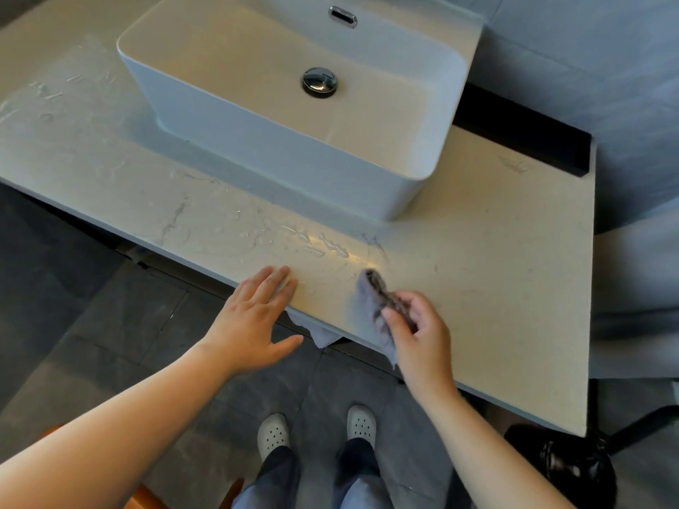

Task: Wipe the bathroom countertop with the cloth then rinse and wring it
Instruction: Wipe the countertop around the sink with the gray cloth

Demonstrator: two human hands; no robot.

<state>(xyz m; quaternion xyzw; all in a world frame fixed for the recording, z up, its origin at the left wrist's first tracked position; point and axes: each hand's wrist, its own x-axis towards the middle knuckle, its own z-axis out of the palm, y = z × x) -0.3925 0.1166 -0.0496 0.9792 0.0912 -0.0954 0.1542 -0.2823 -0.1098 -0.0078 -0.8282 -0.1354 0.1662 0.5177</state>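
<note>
A pale marble countertop (496, 273) runs across the view, with water streaks (323, 247) near its front edge. My right hand (419, 336) pinches a crumpled grey cloth (371, 299) at the front edge; part of the cloth hangs below the edge (323, 334). My left hand (257, 317) lies flat with straight fingers on the counter's front edge, left of the cloth. A white vessel basin (367, 159) with a chrome drain (319, 81) stands on the counter behind both hands.
More wet smears mark the counter's left part (55, 93). A black ledge (529, 134) runs behind the counter at right. A dark bin (566, 468) stands on the grey tiled floor under the counter's right end. My feet in white clogs (316, 431) stand below.
</note>
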